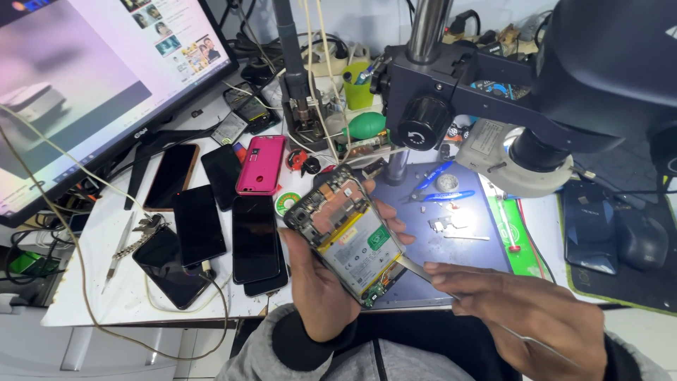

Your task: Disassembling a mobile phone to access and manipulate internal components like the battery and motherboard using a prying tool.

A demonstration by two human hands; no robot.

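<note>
Head view, only one I've got. My left hand (pixel 317 282) has the opened phone (pixel 347 233) gripped from below, back cover off, board and battery facing up. Thumb on its near-left edge, fingers (pixel 395 224) wrapped round the far-right edge. It's held in the air over the front edge of the table (pixel 106 282), just left of the blue mat (pixel 451 247).

Phone's long axis runs diagonal: camera end up-left toward the pink phone (pixel 261 164), connector end down-right toward me.

My right hand (pixel 525 317) is pinched closed on a thin metal pry tool (pixel 416 268). Tool tip points left and slightly up, meeting the phone's lower-right edge near the connector end. Touching or just short of it, can't tell from here. So the phone lies left and a bit above the right fingers; the right hand is the one nearer that lower corner, the left is already on the body.

Around it: row of dark phones (pixel 211 226) face down to the left, monitor (pixel 92 92) far left, microscope (pixel 522 92) overhead on the right, blue tweezers (pixel 444 196) and small loose parts on the mat, mouse (pixel 642 240) far right.
</note>
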